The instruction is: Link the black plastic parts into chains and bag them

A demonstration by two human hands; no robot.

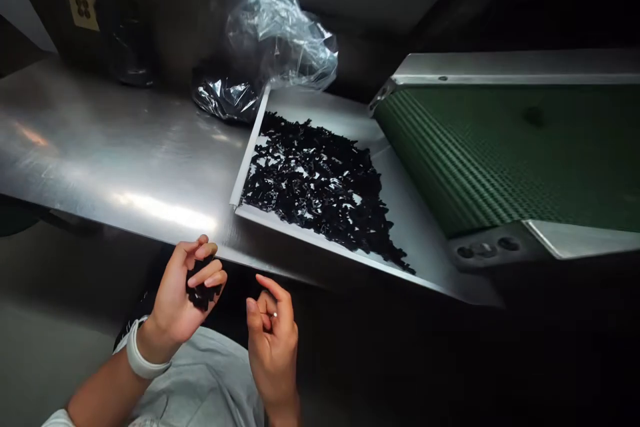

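While I watch through the head view, the left hand (180,297) cups a small clump of black pieces (199,296) against its palm, fingers (204,273) curled over and partly hiding it. Held just off the desk (125,147) edge, the clump is so jumbled that I cannot tell its long axis, and too dark for me to read any marking. The right hand (274,330) is beside it, forefinger and thumb narrowly apart; I cannot tell whether the tiny white spot (275,314) there is something held. Loose black pieces (320,180) lie beyond, pointing every way in the white tray (250,153).
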